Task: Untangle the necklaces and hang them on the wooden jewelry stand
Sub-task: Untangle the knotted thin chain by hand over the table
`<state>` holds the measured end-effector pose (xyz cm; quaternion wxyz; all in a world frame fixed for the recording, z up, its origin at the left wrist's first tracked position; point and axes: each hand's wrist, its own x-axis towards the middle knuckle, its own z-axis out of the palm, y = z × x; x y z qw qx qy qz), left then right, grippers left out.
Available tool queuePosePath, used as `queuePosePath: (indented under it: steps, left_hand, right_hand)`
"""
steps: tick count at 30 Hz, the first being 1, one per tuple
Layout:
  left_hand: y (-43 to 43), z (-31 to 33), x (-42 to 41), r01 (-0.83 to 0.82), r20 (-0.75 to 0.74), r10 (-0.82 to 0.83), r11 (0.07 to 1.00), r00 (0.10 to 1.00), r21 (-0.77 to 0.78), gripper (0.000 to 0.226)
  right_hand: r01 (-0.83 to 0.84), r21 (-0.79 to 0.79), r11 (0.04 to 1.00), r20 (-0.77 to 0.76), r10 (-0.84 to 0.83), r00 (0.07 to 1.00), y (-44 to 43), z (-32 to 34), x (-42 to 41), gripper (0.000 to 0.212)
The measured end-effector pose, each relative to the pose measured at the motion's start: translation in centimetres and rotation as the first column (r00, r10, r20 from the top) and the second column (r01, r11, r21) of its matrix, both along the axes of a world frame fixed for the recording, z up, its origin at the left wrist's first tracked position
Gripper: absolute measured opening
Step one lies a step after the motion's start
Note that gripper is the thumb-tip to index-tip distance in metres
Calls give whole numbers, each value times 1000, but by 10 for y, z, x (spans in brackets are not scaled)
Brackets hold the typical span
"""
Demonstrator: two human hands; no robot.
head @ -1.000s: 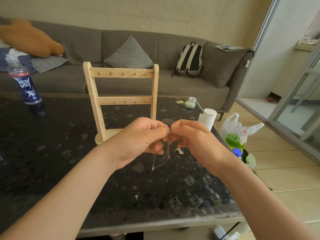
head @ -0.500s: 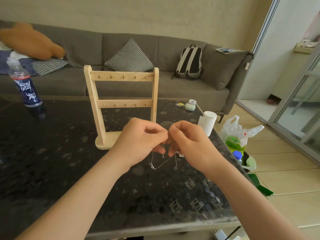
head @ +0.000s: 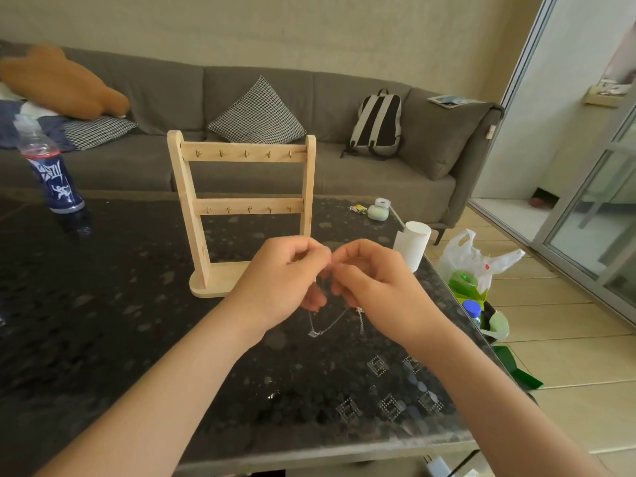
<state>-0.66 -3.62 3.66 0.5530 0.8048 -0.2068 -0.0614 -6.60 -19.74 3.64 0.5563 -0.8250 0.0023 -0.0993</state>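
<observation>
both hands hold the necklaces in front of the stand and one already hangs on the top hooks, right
No: the head view shows every hook on the stand bare. The left hand and right hand do hold the necklaces in front of it.

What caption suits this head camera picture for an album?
Left hand and right hand pinch silver necklaces over a dark table, wooden jewelry stand behind.

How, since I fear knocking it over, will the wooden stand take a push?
The wooden stand is tall over a small base, so a high push probably tips it. Its thin frame looks light, likely sliding on the glossy table.
</observation>
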Motion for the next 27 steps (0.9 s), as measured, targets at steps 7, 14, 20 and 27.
queuePosePath:
  steps: [7,14,20,27]
  left_hand:
    - [3,7,-1,26,-343,-114,968,932,-251,21]
    - [4,8,-4,32,-382,-133,965,915,-259,20]
    - [5,9,-3,3,-411,-120,962,903,-274,19]
    - [3,13,-8,9,-358,-91,975,929,-224,16]
  right_hand:
    - [85,-8,996,132,-83,988,-8,-3,0,24]
    - [263,-286,922,253,-192,948,-6,-2,-2,35]
    - [273,-287,918,290,-188,938,-6,-2,-2,22]
    - [224,-104,969,221,-197,955,-4,-2,2,9]
